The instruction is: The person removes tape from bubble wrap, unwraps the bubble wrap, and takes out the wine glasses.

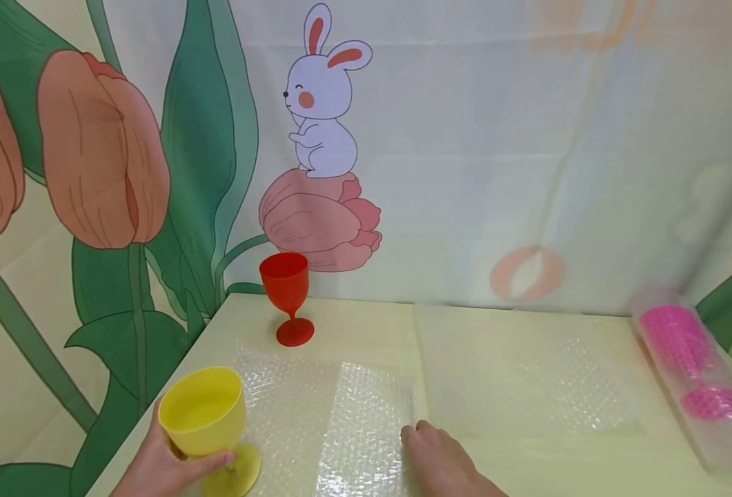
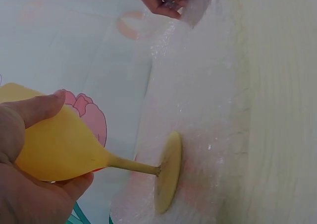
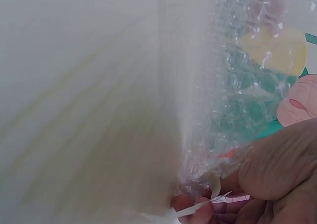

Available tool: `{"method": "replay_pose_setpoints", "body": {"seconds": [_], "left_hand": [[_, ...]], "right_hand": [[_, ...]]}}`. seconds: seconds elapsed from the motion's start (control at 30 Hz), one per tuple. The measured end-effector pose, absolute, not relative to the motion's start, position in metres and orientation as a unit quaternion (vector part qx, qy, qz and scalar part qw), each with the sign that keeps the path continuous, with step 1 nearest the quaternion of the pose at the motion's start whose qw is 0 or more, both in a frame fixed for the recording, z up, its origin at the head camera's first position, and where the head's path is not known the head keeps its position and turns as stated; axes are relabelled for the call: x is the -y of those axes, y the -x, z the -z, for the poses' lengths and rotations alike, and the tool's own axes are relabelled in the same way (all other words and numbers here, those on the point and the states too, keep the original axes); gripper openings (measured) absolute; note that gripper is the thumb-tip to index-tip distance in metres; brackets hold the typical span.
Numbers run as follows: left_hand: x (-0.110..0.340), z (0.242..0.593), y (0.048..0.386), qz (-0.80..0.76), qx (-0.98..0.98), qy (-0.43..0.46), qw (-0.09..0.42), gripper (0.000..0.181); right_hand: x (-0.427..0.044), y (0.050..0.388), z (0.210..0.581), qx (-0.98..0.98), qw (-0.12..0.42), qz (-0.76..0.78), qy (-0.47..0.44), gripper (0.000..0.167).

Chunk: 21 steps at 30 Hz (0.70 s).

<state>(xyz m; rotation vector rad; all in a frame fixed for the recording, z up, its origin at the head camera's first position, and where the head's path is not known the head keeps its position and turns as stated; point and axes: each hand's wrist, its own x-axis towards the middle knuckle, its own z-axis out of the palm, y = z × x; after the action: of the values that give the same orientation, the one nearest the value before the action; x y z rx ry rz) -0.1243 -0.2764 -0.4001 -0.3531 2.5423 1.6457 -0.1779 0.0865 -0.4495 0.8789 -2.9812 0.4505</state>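
My left hand (image 1: 162, 464) grips a yellow goblet (image 1: 216, 431) by its bowl, tilted, at the left of the table. In the left wrist view, the thumb lies across the bowl and the goblet's round foot (image 2: 169, 172) is close to the bubble wrap; I cannot tell whether it touches. That clear bubble wrap sheet (image 1: 366, 414) lies in front of me. My right hand (image 1: 443, 459) is at the sheet's right edge. Seen from the right wrist, its fingertips (image 3: 203, 209) pinch the bubble wrap (image 3: 237, 85), which is lifted there.
A red goblet (image 1: 285, 283) stands upright at the back left of the table (image 1: 366, 321). Another bubble wrap sheet (image 1: 589, 386) lies flat on the right. At the far right, a pink goblet (image 1: 682, 338) lies rolled in bubble wrap. A printed cloth (image 1: 465, 138) hangs behind.
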Motion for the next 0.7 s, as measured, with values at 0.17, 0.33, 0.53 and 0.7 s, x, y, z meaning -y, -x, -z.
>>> {"method": "replay_pose_setpoints", "body": {"seconds": [0.17, 0.33, 0.53, 0.7], "left_hand": [[0.276, 0.404, 0.118, -0.566, -0.816, 0.113, 0.04, 0.11], [0.274, 0.407, 0.119, -0.571, -0.811, 0.12, 0.033, 0.109], [0.274, 0.415, 0.119, -0.592, -0.793, 0.138, 0.027, 0.107], [0.275, 0.422, 0.123, -0.605, -0.776, 0.173, 0.029, 0.115]], "right_hand": [[-0.086, 0.179, 0.45, 0.948, 0.0, -0.153, -0.277, 0.022], [-0.088, 0.179, 0.45, 0.948, 0.005, -0.151, -0.279, 0.024], [-0.089, 0.179, 0.45, 0.95, -0.001, -0.142, -0.278, 0.035], [-0.089, 0.179, 0.45, 0.952, -0.004, -0.14, -0.274, 0.038]]}}
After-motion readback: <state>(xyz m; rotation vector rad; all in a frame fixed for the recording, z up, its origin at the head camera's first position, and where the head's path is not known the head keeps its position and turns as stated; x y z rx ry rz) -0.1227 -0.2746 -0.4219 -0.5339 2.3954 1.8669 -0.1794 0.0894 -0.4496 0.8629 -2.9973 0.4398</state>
